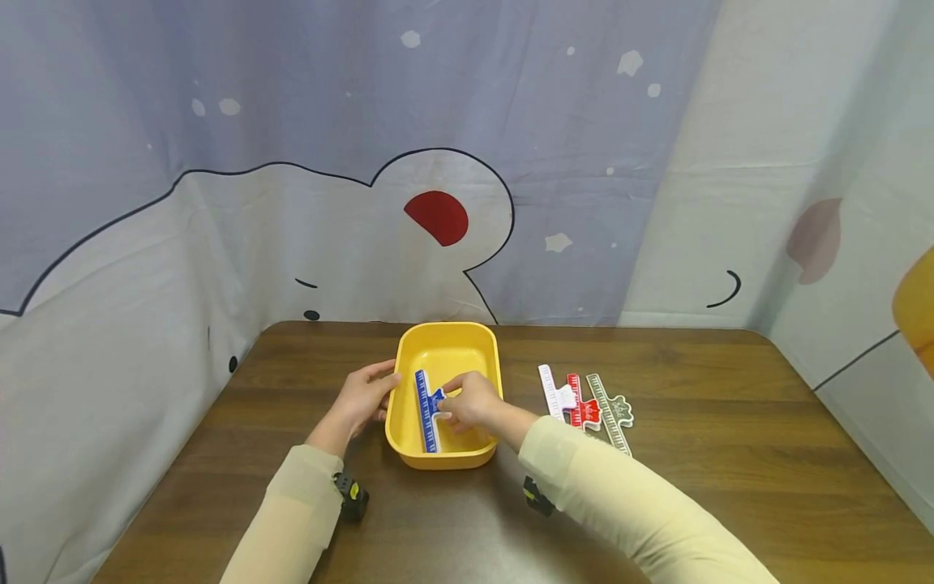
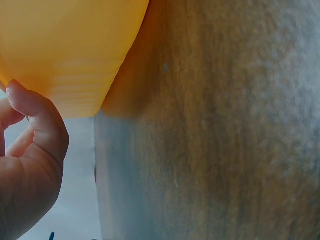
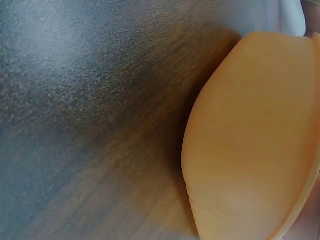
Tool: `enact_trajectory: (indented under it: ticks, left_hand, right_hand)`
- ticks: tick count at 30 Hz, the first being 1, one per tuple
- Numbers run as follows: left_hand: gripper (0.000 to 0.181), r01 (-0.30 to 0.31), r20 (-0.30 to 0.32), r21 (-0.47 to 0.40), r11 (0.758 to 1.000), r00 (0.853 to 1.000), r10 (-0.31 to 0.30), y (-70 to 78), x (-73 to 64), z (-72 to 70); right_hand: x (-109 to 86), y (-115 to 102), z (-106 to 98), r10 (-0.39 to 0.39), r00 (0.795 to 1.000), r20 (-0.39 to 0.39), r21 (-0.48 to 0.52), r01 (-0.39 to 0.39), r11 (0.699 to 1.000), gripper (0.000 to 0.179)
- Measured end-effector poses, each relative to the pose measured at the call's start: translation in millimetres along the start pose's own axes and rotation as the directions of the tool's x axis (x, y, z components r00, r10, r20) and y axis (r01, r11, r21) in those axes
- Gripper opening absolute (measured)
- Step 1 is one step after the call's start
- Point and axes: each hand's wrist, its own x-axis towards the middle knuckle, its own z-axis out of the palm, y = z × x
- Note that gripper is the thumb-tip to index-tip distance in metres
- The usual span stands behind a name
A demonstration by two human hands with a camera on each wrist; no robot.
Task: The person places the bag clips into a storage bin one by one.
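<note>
Table (image 1: 730, 462): brown wood
Left hand (image 1: 362, 397): curled, gripping yellow tray (image 1: 445, 463), left side
Right hand (image 1: 474, 401): pinching blue clip (image 1: 426, 410) inside
Table's right: white clip (image 1: 549, 389), red clip (image 1: 589, 414), green clip (image 1: 605, 405)

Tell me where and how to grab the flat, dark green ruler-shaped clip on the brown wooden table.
Probably pinch the scalloped tab of the dark green ruler-shaped clip, coming from the right. The tab juts rightward from the strip's long edge, toward bare brown wooden table, while the red-and-white ruler-shaped clip lies close on the left.
</note>
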Motion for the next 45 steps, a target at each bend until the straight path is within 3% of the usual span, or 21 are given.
enact_trajectory:
  ticks: [19,45]
  left_hand:
    - [0.047,-0.014,-0.003,0.005,1.0,1.0,0.014,-1.7,1.6,-0.1]
    - [0.048,-0.014,-0.002,0.006,1.0,1.0,0.014,-1.7,1.0,-0.4]
  right_hand:
    - [-2.5,-0.8,7.5,-0.012,1.0,-0.012,-0.041,0.011,0.999,0.04]
    - [-2.7,-0.9,9.8,-0.028,1.0,-0.012,-0.175,0.025,0.984,0.04]
